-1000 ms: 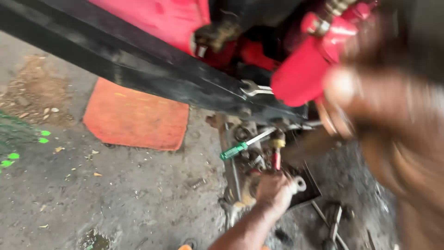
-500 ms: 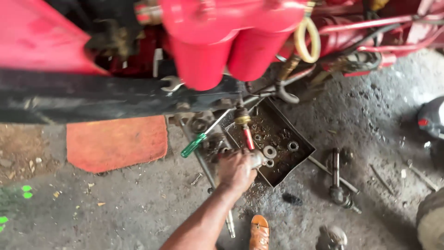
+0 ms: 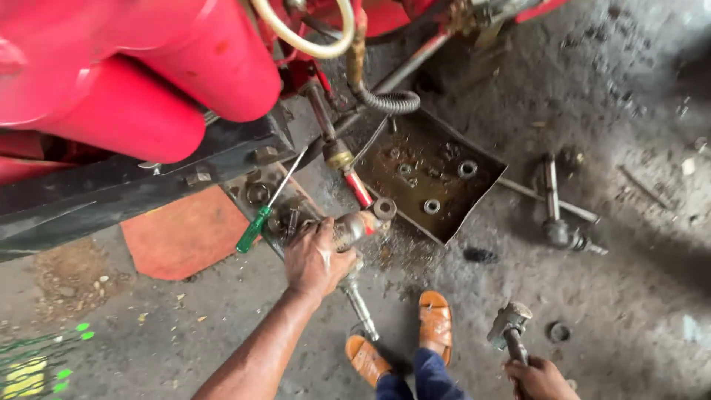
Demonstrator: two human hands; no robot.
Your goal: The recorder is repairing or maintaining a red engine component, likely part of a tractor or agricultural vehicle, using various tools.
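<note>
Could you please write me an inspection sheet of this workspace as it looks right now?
Surface: grey, oil-stained concrete floor, gritty.
Job's things: greasy metal rod-end joint with its shaft on the floor; grey metal hammer, head up.
Clutter: rusty square metal tray holding washers in oil; green-handled screwdriver; red-handled tool; dark metal linkage part; orange mat.
Grippers: left hand gripping the joint; right hand holding the hammer handle.
Cables: cream hose loop; spring-wrapped hose.
Surroundings: red cylindrical machine parts overhead; orange sandals below.
</note>
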